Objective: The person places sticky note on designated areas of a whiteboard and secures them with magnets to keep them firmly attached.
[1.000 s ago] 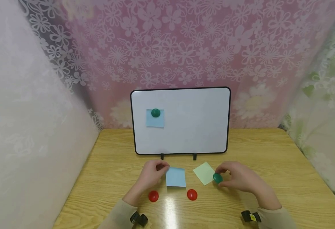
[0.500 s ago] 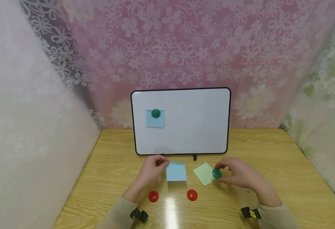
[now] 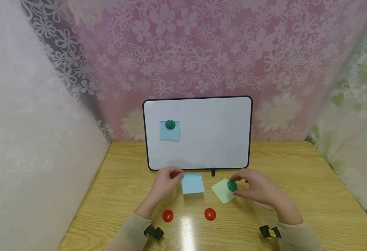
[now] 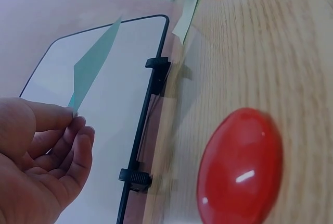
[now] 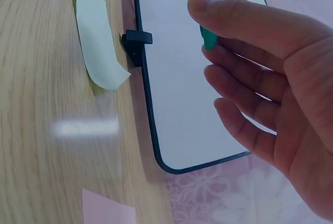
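We've got a whiteboard just beyond our left hand and right hand, both pinching stuff: the left's got a blue note by its edge, a pale green note lies between them, the right's got a green magnet, and two red magnets sit nearer us than either hand.

Glossy plastic disc, paper note, wood-grain table
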Tool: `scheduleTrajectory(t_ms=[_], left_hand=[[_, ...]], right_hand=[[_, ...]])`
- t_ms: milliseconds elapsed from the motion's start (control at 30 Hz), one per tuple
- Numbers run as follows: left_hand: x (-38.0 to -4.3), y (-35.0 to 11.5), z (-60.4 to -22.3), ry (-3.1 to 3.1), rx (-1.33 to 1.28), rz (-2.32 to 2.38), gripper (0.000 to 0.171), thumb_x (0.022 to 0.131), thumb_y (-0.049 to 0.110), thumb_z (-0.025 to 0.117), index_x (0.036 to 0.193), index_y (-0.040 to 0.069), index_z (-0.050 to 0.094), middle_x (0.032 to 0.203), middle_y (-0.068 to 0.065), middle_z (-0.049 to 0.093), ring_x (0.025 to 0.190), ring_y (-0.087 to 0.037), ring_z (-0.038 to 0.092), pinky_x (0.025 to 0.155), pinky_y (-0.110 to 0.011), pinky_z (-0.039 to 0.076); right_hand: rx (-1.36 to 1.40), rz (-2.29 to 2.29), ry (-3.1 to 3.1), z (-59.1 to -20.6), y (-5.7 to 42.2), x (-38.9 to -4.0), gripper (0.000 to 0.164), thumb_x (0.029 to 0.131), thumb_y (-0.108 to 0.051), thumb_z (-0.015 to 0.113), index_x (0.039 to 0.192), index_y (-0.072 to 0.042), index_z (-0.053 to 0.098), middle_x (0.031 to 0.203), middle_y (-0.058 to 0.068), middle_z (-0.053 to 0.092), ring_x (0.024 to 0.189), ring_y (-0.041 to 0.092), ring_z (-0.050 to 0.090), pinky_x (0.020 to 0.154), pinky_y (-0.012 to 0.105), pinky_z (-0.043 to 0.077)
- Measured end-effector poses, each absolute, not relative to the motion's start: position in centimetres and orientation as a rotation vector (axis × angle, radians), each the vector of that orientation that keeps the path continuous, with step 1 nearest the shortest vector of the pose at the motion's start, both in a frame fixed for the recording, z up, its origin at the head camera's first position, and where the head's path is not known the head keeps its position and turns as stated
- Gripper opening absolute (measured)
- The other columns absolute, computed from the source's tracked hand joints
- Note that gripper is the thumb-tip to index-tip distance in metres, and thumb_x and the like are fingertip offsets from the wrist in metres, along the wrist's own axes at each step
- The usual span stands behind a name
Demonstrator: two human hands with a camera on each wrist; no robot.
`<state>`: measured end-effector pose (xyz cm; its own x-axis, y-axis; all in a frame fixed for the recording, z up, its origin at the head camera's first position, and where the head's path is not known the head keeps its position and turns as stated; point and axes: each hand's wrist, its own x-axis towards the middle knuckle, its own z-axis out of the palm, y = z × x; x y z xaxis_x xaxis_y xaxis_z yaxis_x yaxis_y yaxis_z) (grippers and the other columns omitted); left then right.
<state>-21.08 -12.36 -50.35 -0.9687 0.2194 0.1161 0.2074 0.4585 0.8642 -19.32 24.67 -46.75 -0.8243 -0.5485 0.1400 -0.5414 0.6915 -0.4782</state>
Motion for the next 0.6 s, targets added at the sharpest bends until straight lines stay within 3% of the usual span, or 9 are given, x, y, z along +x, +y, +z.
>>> scheduleTrajectory(t_ms=[600], left_hand=[[-22.3, -10.8, -49.4, 2.696, 0.408, 1.586, 0.011, 0.106, 0.019, 0.070, 0.109, 0.012, 0.078, 0.096, 0.006, 0.071, 0.086, -0.014, 0.065, 0.079, -0.034, 0.057]], right_hand=[[-0.953, -0.896, 3.019, -46.5, 21.8, -20.3, 0.040, 0.083, -0.022, 0.096, 0.117, -0.018, 0.076, 0.113, -0.010, 0.072, 0.107, 0.019, 0.069, 0.089, 0.045, 0.059]])
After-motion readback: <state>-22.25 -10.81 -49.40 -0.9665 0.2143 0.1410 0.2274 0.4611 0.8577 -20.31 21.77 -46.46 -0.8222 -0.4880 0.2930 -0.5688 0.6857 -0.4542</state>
